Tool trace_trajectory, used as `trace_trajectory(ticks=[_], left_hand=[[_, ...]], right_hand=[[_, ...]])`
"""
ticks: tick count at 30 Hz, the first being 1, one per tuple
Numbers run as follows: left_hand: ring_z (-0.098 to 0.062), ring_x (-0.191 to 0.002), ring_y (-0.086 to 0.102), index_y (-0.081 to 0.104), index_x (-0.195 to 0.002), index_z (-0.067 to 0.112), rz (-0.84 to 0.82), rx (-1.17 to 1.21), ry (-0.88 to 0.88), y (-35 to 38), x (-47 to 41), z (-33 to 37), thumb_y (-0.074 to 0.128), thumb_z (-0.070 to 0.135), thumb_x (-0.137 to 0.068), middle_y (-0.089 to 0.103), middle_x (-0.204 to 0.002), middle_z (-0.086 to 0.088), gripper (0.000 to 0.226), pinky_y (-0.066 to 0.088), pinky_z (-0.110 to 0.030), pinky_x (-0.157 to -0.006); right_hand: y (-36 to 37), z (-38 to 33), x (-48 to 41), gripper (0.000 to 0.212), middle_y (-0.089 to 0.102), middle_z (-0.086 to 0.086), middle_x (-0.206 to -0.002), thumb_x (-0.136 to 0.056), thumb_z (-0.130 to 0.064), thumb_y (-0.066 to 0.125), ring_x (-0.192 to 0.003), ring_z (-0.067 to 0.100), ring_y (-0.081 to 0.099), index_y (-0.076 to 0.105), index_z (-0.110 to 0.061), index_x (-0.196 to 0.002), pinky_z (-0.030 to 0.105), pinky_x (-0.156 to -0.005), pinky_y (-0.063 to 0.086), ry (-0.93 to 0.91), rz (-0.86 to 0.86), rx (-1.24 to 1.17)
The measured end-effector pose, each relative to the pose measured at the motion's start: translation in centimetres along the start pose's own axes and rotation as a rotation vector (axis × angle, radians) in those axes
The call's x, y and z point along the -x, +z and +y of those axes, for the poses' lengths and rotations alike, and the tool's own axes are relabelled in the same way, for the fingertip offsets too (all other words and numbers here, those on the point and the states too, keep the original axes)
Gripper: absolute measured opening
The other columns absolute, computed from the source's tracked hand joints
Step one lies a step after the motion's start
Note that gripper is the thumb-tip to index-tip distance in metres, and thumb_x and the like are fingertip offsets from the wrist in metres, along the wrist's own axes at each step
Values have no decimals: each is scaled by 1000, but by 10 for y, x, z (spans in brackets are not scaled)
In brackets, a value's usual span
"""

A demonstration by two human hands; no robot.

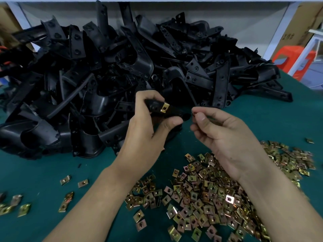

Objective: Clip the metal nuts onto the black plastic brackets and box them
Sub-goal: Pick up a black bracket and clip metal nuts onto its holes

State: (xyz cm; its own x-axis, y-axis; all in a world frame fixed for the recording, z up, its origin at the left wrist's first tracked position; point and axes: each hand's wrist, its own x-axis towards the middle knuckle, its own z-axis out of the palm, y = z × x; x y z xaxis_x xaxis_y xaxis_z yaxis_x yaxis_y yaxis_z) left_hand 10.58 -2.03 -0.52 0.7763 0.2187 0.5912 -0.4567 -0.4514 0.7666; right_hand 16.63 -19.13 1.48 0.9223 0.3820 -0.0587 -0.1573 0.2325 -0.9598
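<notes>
Grip, right hand (225, 135): pinching clip nut (193, 114).
Left hand (148, 126): clamped on bracket (167, 111).
Bracket end: nine o'clock, near.
Axis: nine–three.

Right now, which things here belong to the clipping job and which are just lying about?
Job: bracket in the left hand, its clipped nut, right hand, bracket pile, loose nuts.
Lying about: orange stool, cardboard box.

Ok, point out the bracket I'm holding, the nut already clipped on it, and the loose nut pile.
held bracket (172, 113): head view, its black body past the nut.
clipped nut (164, 107): head view, its brass face.
nut pile (209, 194): head view, the heap's middle.
</notes>
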Motion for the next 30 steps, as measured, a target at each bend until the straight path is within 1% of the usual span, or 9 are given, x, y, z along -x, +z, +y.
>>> trace_trajectory(ticks=[2,6,10,12,15,18,21,25,30], left_hand=[[-5,-82,65,42,-111,45,10,40,-53,1,1,-1,72,23,-95,66,-96,23,41,49,-11,-62],[-6,-81,66,55,-107,36,27,56,-70,1,1,0,73,21,-95,68,-93,19,26,49,-11,-58],[-12,-96,69,65,-105,32,-13,66,-83,2,1,2,75,19,-93,72,-97,14,21,54,-22,-78],[-12,-94,69,65,-105,32,-17,71,-107,3,1,3,75,19,-94,73,-95,13,20,56,-27,-79],[-17,-82,69,64,-106,29,-17,91,-138,0,1,2,73,20,-95,72,-93,10,17,59,-30,-68],[-15,-88,69,64,-106,30,-15,93,-148,-2,0,2,73,22,-95,72,-94,11,17,57,-27,-70],[-13,-83,69,63,-106,32,-32,89,-149,-1,0,2,72,21,-96,72,-93,13,18,57,-24,-63],[-16,-81,69,55,-105,37,-70,102,-165,-4,1,2,70,20,-97,72,-95,10,24,61,-35,-65],[-17,-86,70,53,-103,38,-109,112,-175,-6,1,0,70,25,-96,72,-96,6,23,60,-49,-67]], right_hand=[[1,1,0,20,76,0,-86,-77,-24,73,-81,10,72,82,-19,-94,18,-72,55,-20,12,-2],[1,1,0,18,74,-3,-81,-79,-35,72,-76,8,70,82,-21,-85,17,-70,55,-54,30,23],[1,2,-1,17,75,-2,-80,-79,-31,71,-75,8,70,81,-19,-84,18,-70,56,-95,27,56],[1,2,-1,15,76,-1,-81,-82,-26,69,-76,9,71,80,-18,-90,19,-72,57,-138,27,90],[0,1,0,16,76,-1,-84,-92,-15,66,-80,9,72,78,-21,-100,20,-76,57,-204,14,176],[0,1,0,21,77,-2,-89,-96,-9,64,-85,9,73,77,-23,-104,17,-78,55,-264,9,270],[2,0,0,22,78,-6,-90,-96,-11,66,-86,6,72,78,-28,-102,15,-79,54,-315,23,343],[0,-1,0,23,74,-11,-90,-95,-18,68,-86,4,68,72,-33,-112,11,-75,49,-443,28,560],[0,1,-1,12,74,-12,-89,-92,-15,71,-85,2,67,75,-26,-94,11,-76,50,-389,-19,539]])
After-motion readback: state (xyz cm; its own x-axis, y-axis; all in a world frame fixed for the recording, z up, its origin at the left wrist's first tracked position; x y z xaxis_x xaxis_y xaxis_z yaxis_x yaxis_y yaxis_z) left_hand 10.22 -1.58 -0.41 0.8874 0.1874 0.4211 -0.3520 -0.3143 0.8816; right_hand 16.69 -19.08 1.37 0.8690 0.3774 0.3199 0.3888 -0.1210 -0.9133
